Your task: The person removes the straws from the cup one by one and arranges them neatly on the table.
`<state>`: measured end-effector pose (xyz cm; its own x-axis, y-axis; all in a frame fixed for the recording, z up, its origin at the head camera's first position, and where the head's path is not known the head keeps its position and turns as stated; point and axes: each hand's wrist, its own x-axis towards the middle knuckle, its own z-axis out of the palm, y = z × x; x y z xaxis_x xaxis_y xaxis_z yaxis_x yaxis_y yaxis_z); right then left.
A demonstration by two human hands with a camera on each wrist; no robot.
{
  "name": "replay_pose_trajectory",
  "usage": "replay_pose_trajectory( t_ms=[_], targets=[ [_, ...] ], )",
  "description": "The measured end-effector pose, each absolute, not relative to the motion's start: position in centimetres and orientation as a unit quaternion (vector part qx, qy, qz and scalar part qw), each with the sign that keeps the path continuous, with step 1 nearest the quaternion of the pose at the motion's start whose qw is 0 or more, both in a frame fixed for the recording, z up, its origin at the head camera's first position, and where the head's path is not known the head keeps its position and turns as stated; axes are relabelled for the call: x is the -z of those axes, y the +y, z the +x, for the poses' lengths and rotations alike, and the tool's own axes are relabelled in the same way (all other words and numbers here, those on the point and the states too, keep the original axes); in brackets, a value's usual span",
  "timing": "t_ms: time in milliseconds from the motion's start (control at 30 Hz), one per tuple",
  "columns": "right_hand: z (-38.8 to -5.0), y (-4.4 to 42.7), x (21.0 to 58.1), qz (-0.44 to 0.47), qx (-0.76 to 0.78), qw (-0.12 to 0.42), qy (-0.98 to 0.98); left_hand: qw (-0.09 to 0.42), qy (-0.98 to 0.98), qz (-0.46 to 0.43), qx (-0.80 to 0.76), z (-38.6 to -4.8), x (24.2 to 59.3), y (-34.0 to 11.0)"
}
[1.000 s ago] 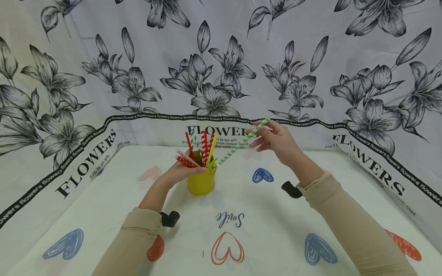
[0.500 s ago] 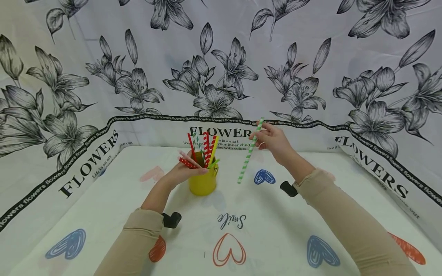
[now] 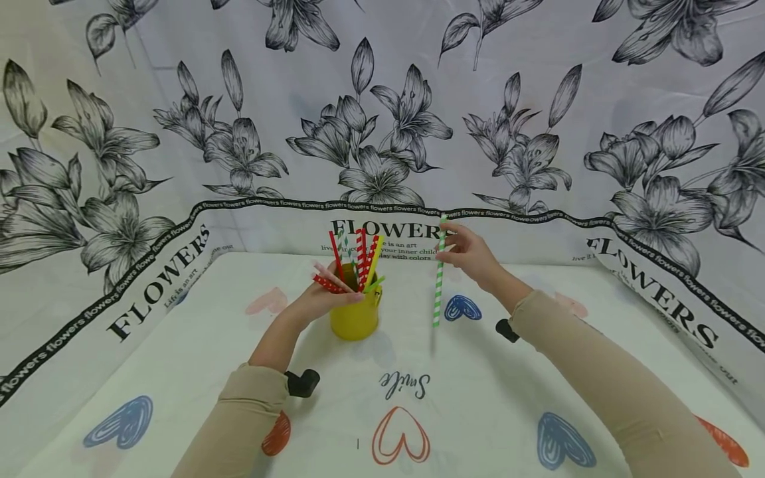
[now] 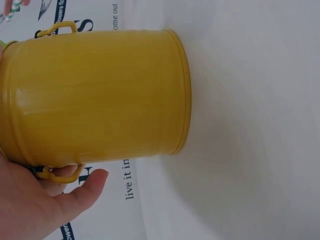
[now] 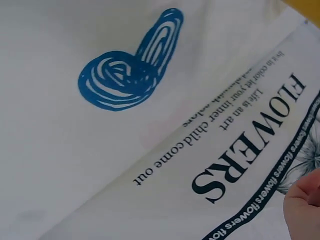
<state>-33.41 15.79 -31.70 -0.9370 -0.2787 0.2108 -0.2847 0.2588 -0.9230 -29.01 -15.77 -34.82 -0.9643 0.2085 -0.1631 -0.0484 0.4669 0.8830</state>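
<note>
Jutting above left hand (image 3: 313, 304) gripping bucket (image 3: 356, 325), pink straw (image 3: 335, 279); right hand (image 3: 475, 257) pinching striped straw (image 3: 439, 292).

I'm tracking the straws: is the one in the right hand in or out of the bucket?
Out: the green-striped straw is in the right hand, visibly apart from the yellow bucket.

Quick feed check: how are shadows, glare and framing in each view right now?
Head: soft light, faint shadow below the green-striped straw, no harsh glare; left wrist: soft shadow past the base of the yellow pail; right wrist: large lettering readable, right hand cut by the frame edge, straw out of view.
</note>
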Motion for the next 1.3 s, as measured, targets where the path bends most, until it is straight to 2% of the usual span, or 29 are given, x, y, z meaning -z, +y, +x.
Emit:
replay_pose_trajectory(
  t_ms=[433, 700, 900, 1300],
  targets=[
    [-36.2, 15.4, 34.7, 0.189, -0.535, -0.030, -0.823, 0.119, 0.838, 0.052, -0.530, -29.1, 34.8, -15.9],
    [-37.9, 15.1, 36.2, 0.148, -0.531, -0.068, -0.831, 0.115, 0.839, 0.053, -0.530, -29.4, 34.7, -15.7],
    [-38.8, 14.9, 37.1, 0.129, -0.521, -0.074, -0.841, 0.115, 0.842, 0.051, -0.524, -29.2, 34.4, -15.5],
    [-40.4, 14.8, 39.0, 0.131, -0.422, -0.099, -0.891, 0.114, 0.838, 0.038, -0.533, -28.7, 34.9, -15.5]
  ],
)
